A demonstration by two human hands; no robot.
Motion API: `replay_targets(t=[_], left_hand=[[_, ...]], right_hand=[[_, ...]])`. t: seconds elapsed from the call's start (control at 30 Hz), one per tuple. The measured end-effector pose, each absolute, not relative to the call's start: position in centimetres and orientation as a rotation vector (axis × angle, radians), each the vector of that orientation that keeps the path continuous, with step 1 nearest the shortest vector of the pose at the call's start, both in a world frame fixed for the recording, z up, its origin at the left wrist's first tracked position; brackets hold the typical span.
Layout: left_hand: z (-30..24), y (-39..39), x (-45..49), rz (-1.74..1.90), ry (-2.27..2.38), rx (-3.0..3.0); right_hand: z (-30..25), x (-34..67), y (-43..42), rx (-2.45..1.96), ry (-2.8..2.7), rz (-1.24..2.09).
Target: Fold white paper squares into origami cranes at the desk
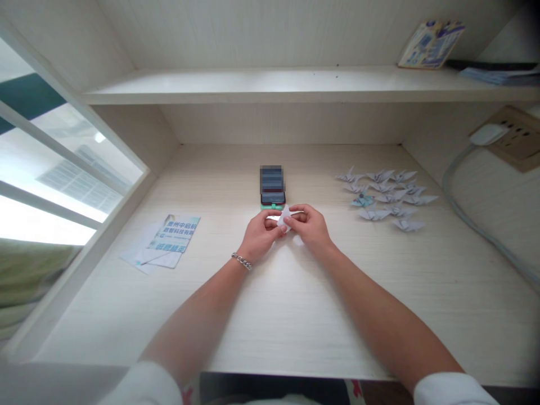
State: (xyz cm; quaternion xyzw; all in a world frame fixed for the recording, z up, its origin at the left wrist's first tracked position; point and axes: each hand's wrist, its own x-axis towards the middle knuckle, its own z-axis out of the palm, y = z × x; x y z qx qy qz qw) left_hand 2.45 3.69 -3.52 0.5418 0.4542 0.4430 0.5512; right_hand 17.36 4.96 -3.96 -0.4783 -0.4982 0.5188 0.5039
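Note:
Between my two hands, just above the desk, is a small piece of folded white paper (pixel 286 216) with a pointed top. My left hand (pixel 260 233) grips its left side between thumb and fingers. On the right side, my right hand (pixel 311 226) pinches the same paper, thumb toward me. Part of the paper is hidden behind the fingers. Directly beyond my hands stands a phone (pixel 273 185), its screen blurred. Several folded paper cranes (pixel 390 197) sit in rows to the right, mostly white, with one blue crane (pixel 362 201) among them.
Printed sheets (pixel 172 239) and plain paper lie at the left on the desk (pixel 270 315). A shelf (pixel 270 83) spans the back, with a small box (pixel 431 45) on it. A cable (pixel 472 225) runs from the wall socket (pixel 517 138) down the right side.

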Motion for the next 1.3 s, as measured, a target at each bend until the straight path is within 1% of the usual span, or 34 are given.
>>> replay_targets(t=[0.2, 0.53, 0.73, 0.9, 1.13, 1.3], left_hand=[[-3.63, 3.64, 2.45, 1.005, 1.08, 1.32], [-3.49, 3.71, 2.36, 1.0, 1.021, 1.303], [-3.31, 4.04, 2.64, 1.078, 1.05, 1.177], [-3.13, 3.87, 2.78, 1.148, 1.137, 1.244], [-3.43, 3.92, 2.55, 1.195, 1.104, 1.229], [-3.35, 3.79, 2.61, 1.218, 1.104, 1.251]], right_hand=[[-3.7, 17.14, 4.81, -1.162, -1.182, 1.188], [-3.6, 17.12, 4.8, -1.164, -1.201, 1.207], [-3.23, 17.14, 4.7, -1.086, -1.277, 1.282], [-3.06, 17.14, 4.38, -1.086, -1.389, 1.229], [-3.72, 17.06, 4.24, -1.034, -1.419, 1.294], [-3.52, 17.08, 4.12, -1.072, -1.44, 1.241]])
